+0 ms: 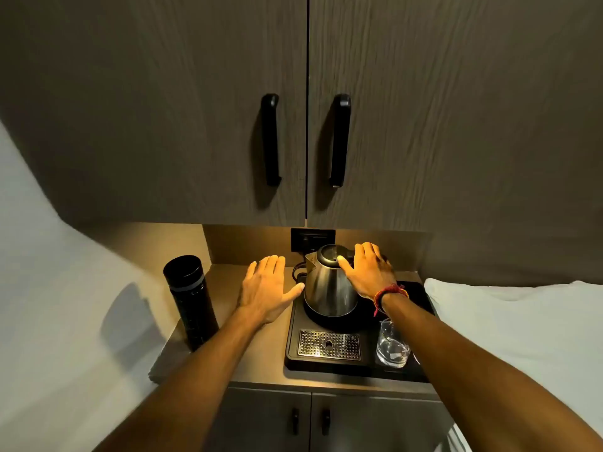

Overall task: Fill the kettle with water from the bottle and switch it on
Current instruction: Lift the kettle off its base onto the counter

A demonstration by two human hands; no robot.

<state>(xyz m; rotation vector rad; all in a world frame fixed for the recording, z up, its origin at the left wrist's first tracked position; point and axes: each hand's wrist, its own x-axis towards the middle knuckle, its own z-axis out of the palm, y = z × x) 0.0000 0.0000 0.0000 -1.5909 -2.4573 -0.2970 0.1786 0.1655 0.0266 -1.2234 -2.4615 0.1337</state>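
Kettle [329, 288] brushed steel, black plastic lid; bottle [192, 301] matt black; cupboard doors [163, 109] woodgrain; tumbler [391, 345] clear glass.

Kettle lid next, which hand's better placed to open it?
Probably the right hand: it already rests by the kettle handle, thumb on the lid. The left hand hovers open beside the kettle, nearer the bottle.
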